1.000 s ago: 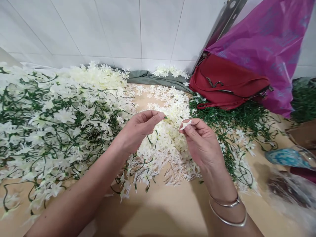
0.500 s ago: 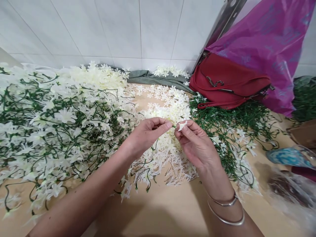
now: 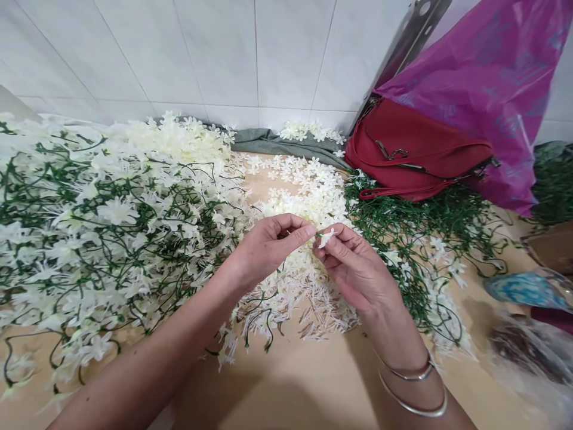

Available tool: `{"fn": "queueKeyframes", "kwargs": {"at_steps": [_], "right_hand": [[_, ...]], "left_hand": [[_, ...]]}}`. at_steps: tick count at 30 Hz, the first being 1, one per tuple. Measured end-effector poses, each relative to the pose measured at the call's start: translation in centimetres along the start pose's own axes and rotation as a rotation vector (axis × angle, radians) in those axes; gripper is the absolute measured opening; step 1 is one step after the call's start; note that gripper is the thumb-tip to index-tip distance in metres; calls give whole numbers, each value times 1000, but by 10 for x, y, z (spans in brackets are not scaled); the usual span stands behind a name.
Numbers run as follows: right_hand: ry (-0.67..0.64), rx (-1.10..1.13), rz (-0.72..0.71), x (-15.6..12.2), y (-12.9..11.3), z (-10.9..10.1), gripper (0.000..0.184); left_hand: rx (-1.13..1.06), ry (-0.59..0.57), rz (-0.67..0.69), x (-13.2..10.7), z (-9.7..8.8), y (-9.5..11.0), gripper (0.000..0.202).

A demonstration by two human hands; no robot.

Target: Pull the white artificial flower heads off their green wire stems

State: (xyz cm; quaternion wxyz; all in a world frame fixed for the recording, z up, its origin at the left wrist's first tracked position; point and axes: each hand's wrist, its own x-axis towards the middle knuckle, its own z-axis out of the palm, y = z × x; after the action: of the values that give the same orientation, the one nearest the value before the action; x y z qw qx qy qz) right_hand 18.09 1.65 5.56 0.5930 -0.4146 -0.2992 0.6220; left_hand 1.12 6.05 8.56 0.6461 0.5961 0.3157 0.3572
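Note:
My left hand [image 3: 268, 248] is pinched shut on the tip of a thin green stem [image 3: 319, 235] above the middle of the table. Fingertip to fingertip with it, my right hand [image 3: 353, 269] pinches a small white artificial flower [image 3: 326, 237]. The flower touches the stem's end. Under both hands lies a heap of loose white flowers [image 3: 308, 197] and white stamen pieces [image 3: 326, 307]. A large pile of finished flower sprays on green stems [image 3: 102, 221] fills the left side.
Bare green stems [image 3: 430, 227] spread on the right. A red handbag [image 3: 412, 149] and a purple plastic bag [image 3: 483, 83] stand against the tiled wall. A grey cloth [image 3: 273, 142] lies at the back. Clear plastic bags [image 3: 528, 334] sit at the right edge. The wooden table [image 3: 290, 382] shows in front.
My hands have come together from a small gap, and the right hand has brought the white flower to the stem tip in the left hand. Both hands have sunk slightly.

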Motion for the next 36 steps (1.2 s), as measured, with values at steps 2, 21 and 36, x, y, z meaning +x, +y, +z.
{"fn": "queueKeyframes", "kwargs": {"at_steps": [2, 21, 36], "right_hand": [[-7, 0, 31, -1, -2, 0, 30], [29, -62, -146, 4, 7, 5, 28], [24, -40, -126, 5, 6, 6, 26]], "left_hand": [[42, 9, 19, 0, -1, 2, 21], [-137, 111, -38, 3, 11, -16, 25], [-165, 202, 52, 2, 19, -24, 27]]}}
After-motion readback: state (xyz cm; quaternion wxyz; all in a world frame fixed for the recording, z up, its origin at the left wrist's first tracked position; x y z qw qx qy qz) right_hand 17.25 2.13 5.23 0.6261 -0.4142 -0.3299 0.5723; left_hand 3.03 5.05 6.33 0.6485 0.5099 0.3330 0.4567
